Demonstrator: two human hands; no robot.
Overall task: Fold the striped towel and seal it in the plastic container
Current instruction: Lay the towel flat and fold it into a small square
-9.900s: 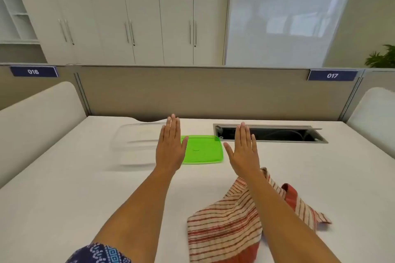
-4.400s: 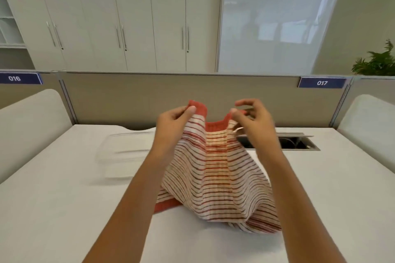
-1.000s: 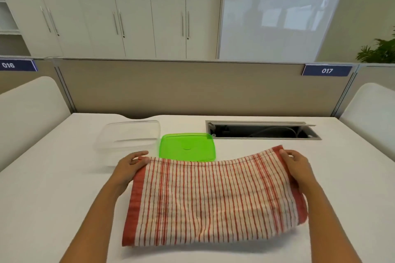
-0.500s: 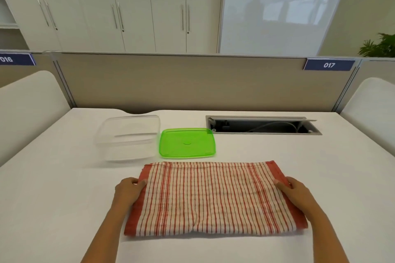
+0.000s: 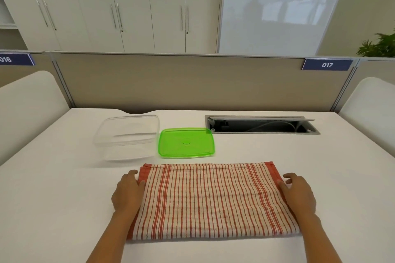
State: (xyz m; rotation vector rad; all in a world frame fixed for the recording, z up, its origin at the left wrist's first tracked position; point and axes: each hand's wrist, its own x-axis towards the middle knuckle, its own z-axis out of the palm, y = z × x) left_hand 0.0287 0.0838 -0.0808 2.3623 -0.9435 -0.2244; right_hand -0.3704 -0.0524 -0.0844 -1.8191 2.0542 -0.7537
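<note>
Soft striped towel [image 5: 211, 200], folded once on the worktop [image 5: 53, 198].
We rest our left hand [image 5: 128, 193] and right hand [image 5: 299, 194] loosely spread at its short ends; it looks light and limp, best pinched at the corners.

Both forearms are bare, with no sleeves in view. The left hand [image 5: 128, 193] and right hand [image 5: 299, 194] wear nothing.

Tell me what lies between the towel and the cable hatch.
In the head view, the green lid lies partly between the towel and the cable hatch, at the hatch's left end. The rest of that stretch is bare table.
</note>
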